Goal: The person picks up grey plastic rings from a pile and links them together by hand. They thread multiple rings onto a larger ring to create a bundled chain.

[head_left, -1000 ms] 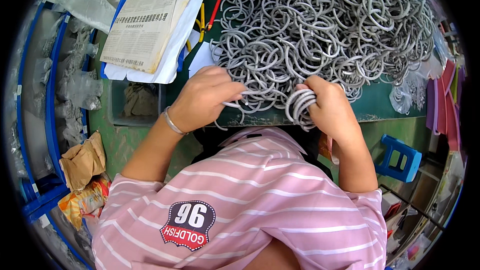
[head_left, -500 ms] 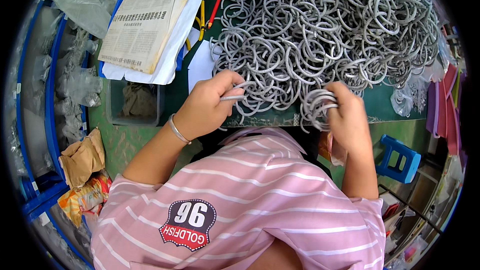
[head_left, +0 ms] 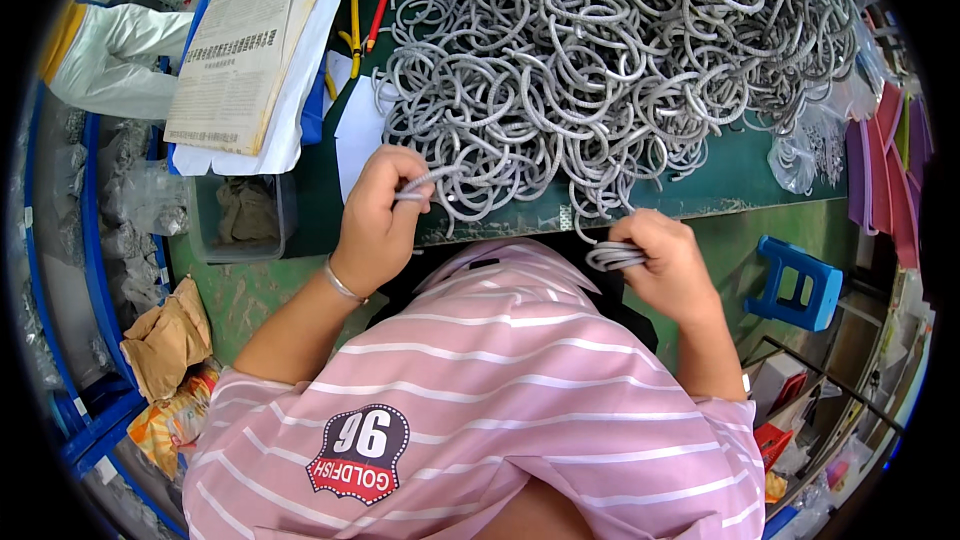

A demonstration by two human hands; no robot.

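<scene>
A large heap of grey C-shaped rings, cord-like with a ribbed surface, covers the green table in front of me. At the heap's near left edge my left hand is closed on a grey ring, pinched between thumb and fingers. Just off the table's front edge, my right hand is wrapped round a bundle of grey rings; their ends are hidden in the palm. Close to that bundle, a few loose rings from the heap hang over the table's front edge.
Left of the heap lie a red stick, a yellow-handled tool and a newspaper on a stack. A clear tub stands below it. A blue stool is at right; blue shelving is at far left.
My right hand has turned and come slightly lower, and its bundle now lies flatter. The whole view has shifted, with my left hand still pinching a ring at the heap's edge.
</scene>
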